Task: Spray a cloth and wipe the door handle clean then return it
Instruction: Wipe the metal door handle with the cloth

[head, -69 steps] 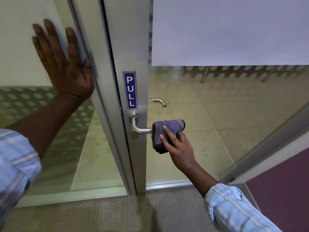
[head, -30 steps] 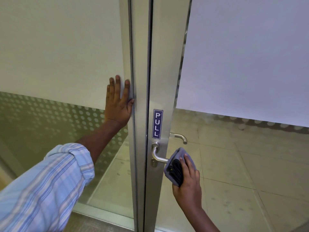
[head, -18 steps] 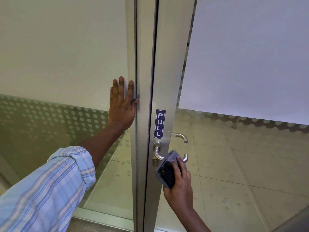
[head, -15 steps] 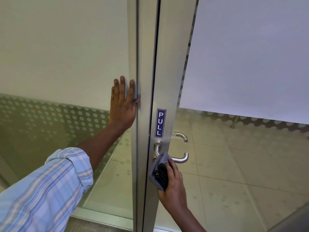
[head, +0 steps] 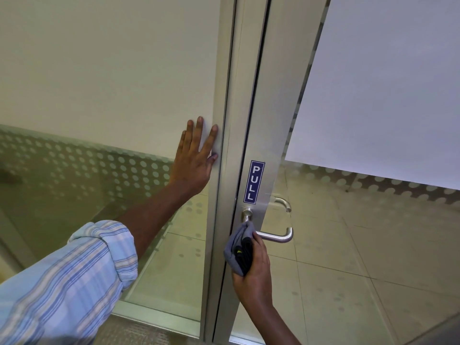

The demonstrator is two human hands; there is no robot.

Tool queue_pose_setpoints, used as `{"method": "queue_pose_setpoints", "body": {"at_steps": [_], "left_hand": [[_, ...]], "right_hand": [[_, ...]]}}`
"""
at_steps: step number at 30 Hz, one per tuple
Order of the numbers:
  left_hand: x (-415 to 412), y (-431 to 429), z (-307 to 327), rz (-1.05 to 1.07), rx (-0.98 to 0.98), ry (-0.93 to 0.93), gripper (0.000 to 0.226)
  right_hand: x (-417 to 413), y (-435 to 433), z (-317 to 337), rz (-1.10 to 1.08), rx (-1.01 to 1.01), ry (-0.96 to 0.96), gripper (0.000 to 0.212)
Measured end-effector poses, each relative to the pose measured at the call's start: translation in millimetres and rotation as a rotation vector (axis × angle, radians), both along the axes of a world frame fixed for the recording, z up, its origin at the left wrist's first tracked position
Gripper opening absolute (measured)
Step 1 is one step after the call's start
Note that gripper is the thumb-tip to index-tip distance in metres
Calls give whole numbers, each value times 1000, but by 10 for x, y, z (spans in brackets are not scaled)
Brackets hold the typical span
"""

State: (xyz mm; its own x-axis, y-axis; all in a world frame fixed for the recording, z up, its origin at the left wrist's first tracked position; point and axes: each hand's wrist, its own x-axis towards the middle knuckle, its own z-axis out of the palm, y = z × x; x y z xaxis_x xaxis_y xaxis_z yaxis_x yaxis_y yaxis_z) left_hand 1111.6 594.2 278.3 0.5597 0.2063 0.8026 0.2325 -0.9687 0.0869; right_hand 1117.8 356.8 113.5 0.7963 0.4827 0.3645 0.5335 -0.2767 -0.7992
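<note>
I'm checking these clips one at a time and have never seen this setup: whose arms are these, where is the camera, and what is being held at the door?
There is no machine here. A person wears a wide-angle camera on the head, looking forward and down, so both arms come in from the bottom of the picture. The left hand lies flat and open on the frosted glass panel beside the door frame. The right hand grips a folded grey cloth and presses it against the metal door handle near its base, just under a blue PULL sticker. A second handle shows through the glass, on the door's far side. No spray bottle is in view.
</note>
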Motion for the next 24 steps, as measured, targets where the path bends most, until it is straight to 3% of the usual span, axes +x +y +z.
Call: {"method": "queue_pose_setpoints", "body": {"at_steps": [13, 24], "left_hand": [[-142, -85, -310, -74, -80, 33, 68], [-399, -470, -1001, -137, -476, 84, 71]], "right_hand": [[-111, 206, 109, 13, 124, 41, 69], [-242, 341, 95, -66, 143, 96, 71]]}}
